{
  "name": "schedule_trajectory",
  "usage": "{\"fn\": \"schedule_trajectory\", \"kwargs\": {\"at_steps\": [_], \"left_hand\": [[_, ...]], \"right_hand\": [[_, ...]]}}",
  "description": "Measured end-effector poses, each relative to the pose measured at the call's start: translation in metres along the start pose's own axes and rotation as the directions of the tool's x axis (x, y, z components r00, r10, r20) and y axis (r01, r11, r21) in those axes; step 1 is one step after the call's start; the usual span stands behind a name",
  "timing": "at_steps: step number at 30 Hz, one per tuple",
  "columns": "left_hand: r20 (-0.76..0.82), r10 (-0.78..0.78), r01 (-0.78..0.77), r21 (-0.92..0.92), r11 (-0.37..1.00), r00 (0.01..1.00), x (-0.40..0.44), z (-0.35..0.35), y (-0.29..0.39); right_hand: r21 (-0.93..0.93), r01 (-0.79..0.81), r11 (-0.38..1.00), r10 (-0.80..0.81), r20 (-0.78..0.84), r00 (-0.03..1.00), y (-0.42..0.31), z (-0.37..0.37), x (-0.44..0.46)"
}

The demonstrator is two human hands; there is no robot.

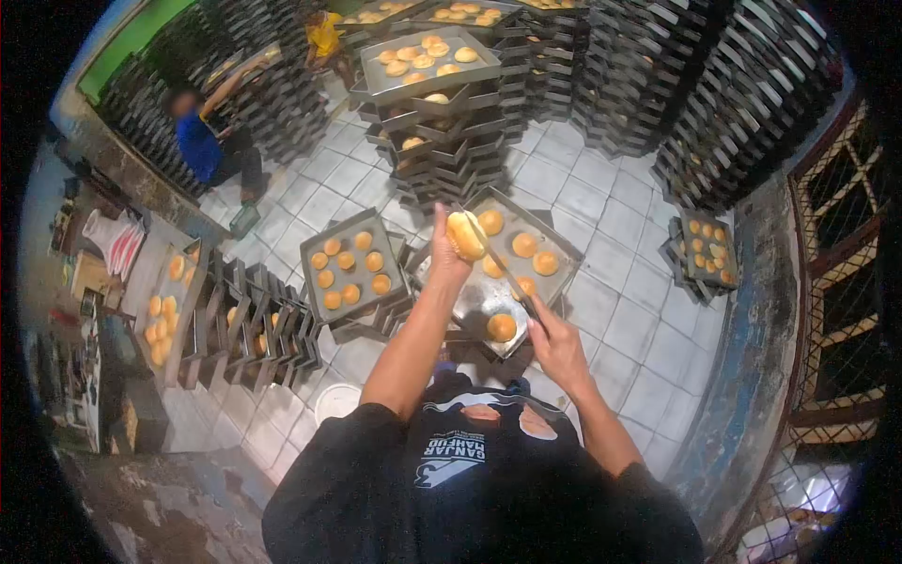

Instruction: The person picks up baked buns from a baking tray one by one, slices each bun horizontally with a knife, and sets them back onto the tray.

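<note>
A golden bun [465,236] is in my left hand [448,256], raised over the trays in front of me. My right hand [556,346] is closed round the handle of a long knife [505,267], whose blade reaches up and left to the bun's right side. Beneath my hands, a metal tray [561,246] bears several round buns. Nearer to me, a single bun [502,327] lies on a whitish, dusty surface [473,305]. How deep the blade sits in the bun cannot be made out.
Left of my hands is another tray of buns [347,263]. A tall tray stack [432,66] rises ahead. More stacks stand at the left and along the walls. A small stack [707,248] is at the right. A person in blue [197,146] crouches at far left; another wears yellow [323,36].
</note>
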State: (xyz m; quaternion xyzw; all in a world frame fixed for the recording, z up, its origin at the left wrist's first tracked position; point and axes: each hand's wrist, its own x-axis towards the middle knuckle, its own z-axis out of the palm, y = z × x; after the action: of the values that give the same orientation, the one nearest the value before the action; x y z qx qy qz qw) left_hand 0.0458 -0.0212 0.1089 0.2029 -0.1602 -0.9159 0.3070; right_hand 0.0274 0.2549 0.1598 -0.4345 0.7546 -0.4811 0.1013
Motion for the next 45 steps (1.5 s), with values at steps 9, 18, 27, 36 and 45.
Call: {"fn": "schedule_trajectory", "kwargs": {"at_steps": [9, 18, 27, 36, 45], "left_hand": [[-0.025, 0.017, -0.014, 0.127, 0.992, 1.000, -0.004, -0.011, -0.035], [-0.010, 0.043, -0.038, 0.294, 0.955, 0.999, -0.013, -0.020, -0.052], [-0.006, 0.072, -0.064, 0.389, 0.919, 0.997, -0.016, -0.028, -0.027], [-0.299, -0.077, 0.144, 0.208, 0.968, 0.951, -0.004, -0.037, -0.038], [-0.328, -0.187, 0.244, 0.140, 0.960, 0.926, 0.017, -0.095, -0.077]], "right_hand": [[-0.058, -0.046, 0.997, 0.052, 0.103, 0.993, 0.003, -0.015, 0.028], [-0.056, -0.114, 0.992, 0.122, 0.161, 0.979, 0.020, -0.012, 0.023], [0.121, -0.374, 0.919, 0.326, 0.297, 0.897, 0.023, -0.031, -0.009], [-0.029, -0.320, 0.947, 0.311, 0.327, 0.892, 0.053, -0.002, 0.010], [0.177, -0.425, 0.888, 0.369, 0.280, 0.886, 0.088, 0.072, 0.035]]}}
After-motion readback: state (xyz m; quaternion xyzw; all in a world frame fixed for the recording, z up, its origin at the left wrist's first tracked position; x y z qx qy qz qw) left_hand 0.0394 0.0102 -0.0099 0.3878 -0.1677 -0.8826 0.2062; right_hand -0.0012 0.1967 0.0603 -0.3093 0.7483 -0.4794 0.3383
